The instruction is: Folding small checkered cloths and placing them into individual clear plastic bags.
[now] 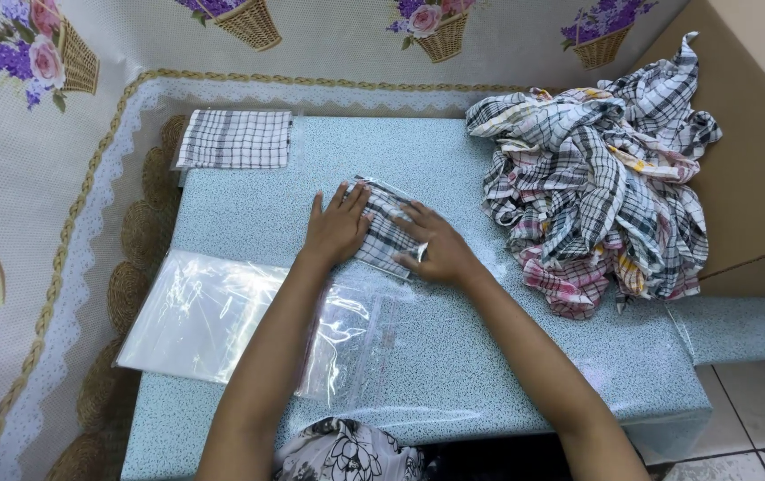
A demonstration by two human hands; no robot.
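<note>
Both hands lie flat with fingers spread, pinching nothing: the left hand (336,227) and right hand (436,245) press on a small folded black-and-white checked cloth in a clear plastic bag (385,230) at the centre of the pale blue speckled bench (507,356). The packet lies between and under both palms, equally near each, its long axis running from 11 to 5 o'clock. Outward lie clear empty plastic bags (213,316) at 7 o'clock, another folded checked cloth (235,139) at 11, and a heap of loose checked cloths (601,178) at 2.
</note>
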